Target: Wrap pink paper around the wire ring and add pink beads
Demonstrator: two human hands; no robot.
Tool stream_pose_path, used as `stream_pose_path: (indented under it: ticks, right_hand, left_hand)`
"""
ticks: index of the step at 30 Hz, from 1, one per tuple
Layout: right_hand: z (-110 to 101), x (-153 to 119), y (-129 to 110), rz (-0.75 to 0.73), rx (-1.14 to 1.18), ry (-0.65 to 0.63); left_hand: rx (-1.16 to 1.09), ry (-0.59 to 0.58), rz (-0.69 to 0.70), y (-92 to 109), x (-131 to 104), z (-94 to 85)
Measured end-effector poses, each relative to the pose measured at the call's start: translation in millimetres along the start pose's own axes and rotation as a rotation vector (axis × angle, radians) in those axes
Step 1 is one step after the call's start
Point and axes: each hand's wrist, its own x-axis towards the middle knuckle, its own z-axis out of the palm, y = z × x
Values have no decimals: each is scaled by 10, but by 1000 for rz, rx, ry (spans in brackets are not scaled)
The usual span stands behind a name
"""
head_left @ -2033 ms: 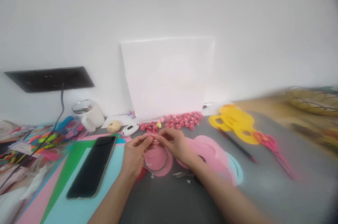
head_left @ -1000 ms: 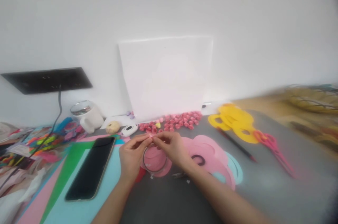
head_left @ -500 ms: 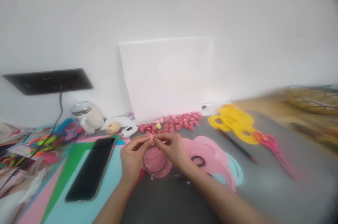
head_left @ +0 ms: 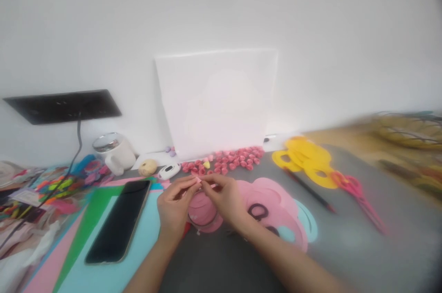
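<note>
1. Right in the middle, I see a small pink piece point(head_left: 198, 179) held up between two sets of fingertips, above the grey table surface point(head_left: 221, 265).
2. The left hand point(head_left: 173, 208) has its thumb and fingers pinched together on it.
3. The right hand point(head_left: 227, 197) meets it from the other side, thumb and forefinger closed on the same piece; its exact shape is too blurred for me to tell.
4. Just below the fingers lie a pink disc point(head_left: 202, 209) and a thin dark ring point(head_left: 204, 231).
5. Beside the right wrist, dark loops point(head_left: 258, 211) rest on larger pink paper shapes point(head_left: 267, 192), with light blue paper point(head_left: 305, 219) showing at their edge.
6. Beyond the hands, many little pink rolls point(head_left: 238, 158) sit along the foot of a white panel point(head_left: 217, 100) against the wall.
7. Over on the left, a black phone point(head_left: 119, 221) lies on coloured sheets point(head_left: 81, 238), with a white mug point(head_left: 120, 155) behind.
8. Over on the right are yellow cutouts point(head_left: 309, 159), a dark pencil point(head_left: 311, 192) and pink-handled scissors point(head_left: 362, 198).
</note>
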Motion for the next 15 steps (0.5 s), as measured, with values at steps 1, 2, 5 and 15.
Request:
stream_pose_path:
  ticks: [1, 2, 5, 15]
  right_hand:
    - [6, -4, 14, -26, -21, 13]
    - [10, -7, 28, -51, -47, 25]
    - [8, -9, 65, -112, -143, 52]
    - [-12, -11, 91, -116, -294, 87]
  left_hand:
    - [2, -3, 11, -14, -5, 1]
    - [2, -9, 14, -30, -9, 1]
    - [-7, -37, -11, -70, -21, -3]
    - [-48, -89, -129, -11, -47, 54]
